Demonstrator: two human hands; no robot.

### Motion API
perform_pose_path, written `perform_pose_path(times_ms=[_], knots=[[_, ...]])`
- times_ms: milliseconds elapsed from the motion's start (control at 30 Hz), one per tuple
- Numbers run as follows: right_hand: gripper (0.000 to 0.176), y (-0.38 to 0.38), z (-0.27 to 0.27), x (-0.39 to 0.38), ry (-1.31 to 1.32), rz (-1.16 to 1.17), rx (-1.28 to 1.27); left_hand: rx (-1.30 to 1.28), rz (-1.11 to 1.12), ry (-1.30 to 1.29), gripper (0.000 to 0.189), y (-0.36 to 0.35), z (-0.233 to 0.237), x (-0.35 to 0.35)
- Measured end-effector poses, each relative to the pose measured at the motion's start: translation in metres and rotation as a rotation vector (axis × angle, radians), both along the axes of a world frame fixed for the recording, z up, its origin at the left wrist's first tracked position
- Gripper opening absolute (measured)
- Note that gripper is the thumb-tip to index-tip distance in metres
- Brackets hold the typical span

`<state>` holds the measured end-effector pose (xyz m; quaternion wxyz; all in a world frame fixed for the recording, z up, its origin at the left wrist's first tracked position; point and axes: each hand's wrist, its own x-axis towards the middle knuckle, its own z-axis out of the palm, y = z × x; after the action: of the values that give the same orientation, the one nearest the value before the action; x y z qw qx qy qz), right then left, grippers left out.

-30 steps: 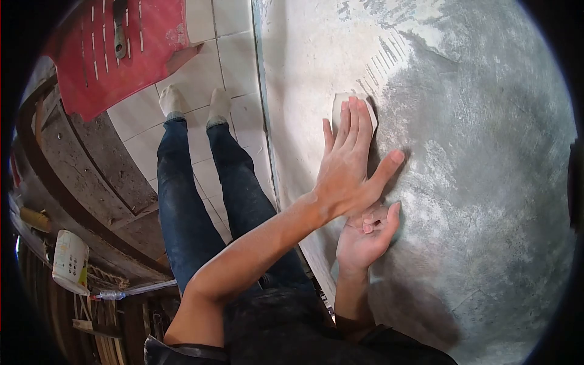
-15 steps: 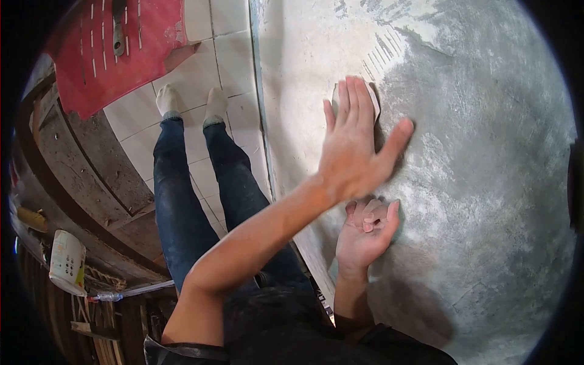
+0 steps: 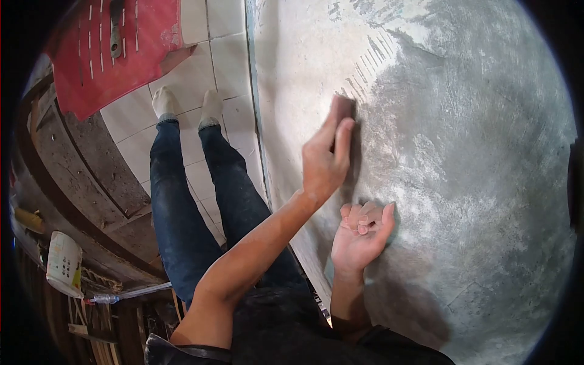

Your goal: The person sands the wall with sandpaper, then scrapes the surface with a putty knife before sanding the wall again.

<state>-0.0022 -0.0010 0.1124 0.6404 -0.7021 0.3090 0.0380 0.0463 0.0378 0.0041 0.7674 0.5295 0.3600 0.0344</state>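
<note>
- Small pad [image 3: 344, 104] on the grey surface [image 3: 474, 182], near its left edge, just below a patch of ridged comb marks [image 3: 372, 61]; seen edge-on and brownish, its face hidden.
- Left hand [image 3: 322, 161] pinched narrowly on the small pad, fingers along one side and thumb behind; arm reaching across from off the grey surface's left edge.
- Right hand [image 3: 360, 238] lying on the grey surface below the left hand, palm up, fingers curled into a loose fist, thumb out to the side; impossible to tell whether anything sits inside the curl.
- Grey surface itself mottled, paler and dusty towards its left edge, darker further in; far side lost in the black rim of the lens.
- White box [image 3: 62, 263] well left of the grey surface, low down, with rows of small dark marks, too small to read.
- Red slotted panel [image 3: 103, 61] well left of the grey surface, at the top, cut off by the lens rim; a metal tool [image 3: 115, 27] lying on it, only partly in view.
- Legs in dark jeans [image 3: 176, 201] and pale socks [image 3: 163, 100] on white floor tiles [image 3: 225, 55], just beside the grey surface's left edge.
- Clear tube-like item [image 3: 131, 295] near the white box, blurred and hard to identify.
</note>
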Motion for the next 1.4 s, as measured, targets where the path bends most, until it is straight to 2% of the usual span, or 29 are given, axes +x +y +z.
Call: perform_pose_path(times_ms=[67, 100, 167, 233, 333, 367, 467, 567, 700, 800, 833, 967, 1067, 1100, 1200, 1233, 1333, 1400], knots=[[0.047, 0.001, 0.001, 0.0, -0.002, 0.007, -0.012, -0.131, 0.098, 0.172, 0.04, 0.012, 0.0, 0.016], [0.047, -0.001, 0.002, -0.002, -0.003, 0.015, -0.015, -0.198, 0.071, 0.155, 0.042, 0.011, -0.007, 0.023], [0.047, -0.004, 0.0, -0.003, -0.008, 0.035, -0.012, -0.027, -0.002, 0.062, 0.05, 0.008, -0.01, 0.026], [0.048, -0.003, -0.001, -0.003, -0.029, 0.006, -0.013, 0.443, -0.099, -0.089, 0.061, -0.002, -0.008, 0.02], [0.047, -0.006, -0.002, -0.004, -0.032, 0.047, -0.038, 0.293, -0.351, -0.197, 0.075, 0.013, -0.021, 0.004], [0.047, -0.006, -0.003, -0.004, -0.026, 0.078, -0.048, 0.385, -0.389, -0.209, 0.07, 0.016, -0.023, 0.003], [0.048, -0.006, -0.006, -0.004, -0.05, 0.039, -0.055, 0.397, -0.389, -0.138, 0.065, 0.021, -0.017, 0.017], [0.046, -0.006, -0.003, -0.002, -0.014, 0.099, -0.051, 0.419, -0.404, -0.076, 0.06, 0.026, -0.012, 0.032], [0.047, -0.006, -0.003, -0.003, -0.014, 0.087, -0.037, 0.554, -0.206, -0.131, 0.055, 0.019, -0.009, 0.047], [0.049, -0.004, -0.004, -0.002, -0.029, 0.028, -0.015, 0.29, -0.094, -0.149, 0.05, 0.009, 0.0, 0.039], [0.049, -0.005, -0.005, -0.003, -0.03, 0.027, -0.011, 0.351, -0.105, -0.185, 0.05, 0.006, 0.0, 0.031], [0.045, -0.006, -0.004, -0.002, 0.022, 0.086, -0.07, 0.328, -0.297, -0.155, 0.048, 0.003, 0.015, 0.004], [0.044, -0.005, -0.005, -0.001, 0.009, 0.083, -0.044, 0.328, -0.184, -0.176, 0.049, 0.005, 0.002, 0.023], [0.044, -0.006, -0.005, -0.001, 0.015, 0.082, -0.036, 0.245, -0.182, -0.136, 0.048, 0.012, 0.0, 0.035], [0.044, -0.006, -0.003, -0.002, 0.02, 0.07, -0.018, 0.242, -0.268, -0.049, 0.047, 0.019, -0.007, 0.043], [0.044, -0.005, -0.004, -0.001, 0.015, 0.066, -0.019, 0.149, -0.269, -0.049, 0.047, 0.02, -0.002, 0.039], [0.044, -0.003, -0.003, 0.002, 0.057, 0.015, -0.048, 0.331, -0.226, -0.133, 0.042, 0.006, 0.022, 0.017], [0.044, -0.002, 0.0, 0.002, 0.067, 0.006, -0.04, 0.337, -0.25, -0.129, 0.047, 0.001, 0.021, 0.013]])
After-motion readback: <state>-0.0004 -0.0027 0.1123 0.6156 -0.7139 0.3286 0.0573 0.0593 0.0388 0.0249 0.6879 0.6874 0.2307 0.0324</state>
